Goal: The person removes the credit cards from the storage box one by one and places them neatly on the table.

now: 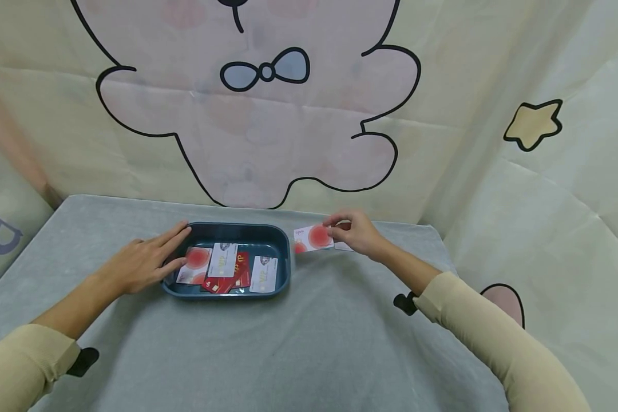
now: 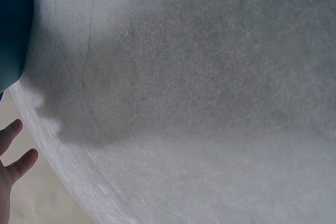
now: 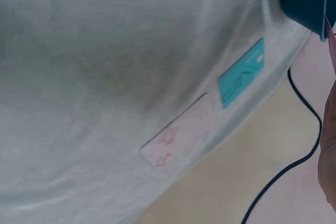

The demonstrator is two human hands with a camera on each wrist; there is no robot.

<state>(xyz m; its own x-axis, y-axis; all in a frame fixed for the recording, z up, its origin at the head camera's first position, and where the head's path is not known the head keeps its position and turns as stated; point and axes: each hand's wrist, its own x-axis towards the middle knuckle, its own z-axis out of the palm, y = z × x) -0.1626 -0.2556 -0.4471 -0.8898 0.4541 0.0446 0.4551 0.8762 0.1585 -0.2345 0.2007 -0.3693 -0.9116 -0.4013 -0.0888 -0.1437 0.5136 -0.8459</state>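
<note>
A dark blue rectangular tray stands on the cloth-covered table. Inside lie several cards: a white card with red circles, two white VIP cards, one overlapping red cards and one at the right. My left hand rests on the tray's left side with its fingers extended along the rim. Just right of the tray, my right hand pinches a white card with red circles between thumb and fingers. In the left wrist view, only fingertips of the left hand show.
On the table near its far edge, the right wrist view shows a turquoise card and a pale card with pink print. Grey-blue cloth covers the table. A printed curtain hangs behind it.
</note>
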